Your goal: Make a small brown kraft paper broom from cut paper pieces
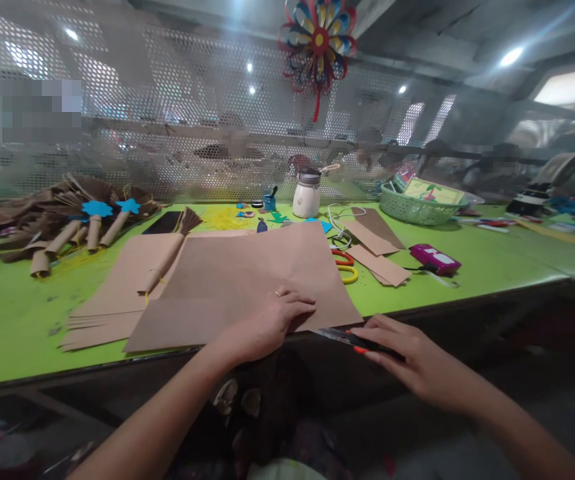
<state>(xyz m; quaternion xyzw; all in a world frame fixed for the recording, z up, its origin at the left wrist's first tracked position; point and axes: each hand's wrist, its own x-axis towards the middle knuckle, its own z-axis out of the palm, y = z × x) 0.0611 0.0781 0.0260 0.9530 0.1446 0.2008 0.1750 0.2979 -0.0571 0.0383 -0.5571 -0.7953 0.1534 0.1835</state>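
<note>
We find the left hand (pixel 281 312) unclenched atop the paper (pixel 227 280), seemingly steadying it; the right hand (pixel 407 345) clasps a knife (pixel 337 335).

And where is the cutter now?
In the head view, right of centre, the cutter is in the right hand, its blade at the near edge of the brown sheet.
</note>
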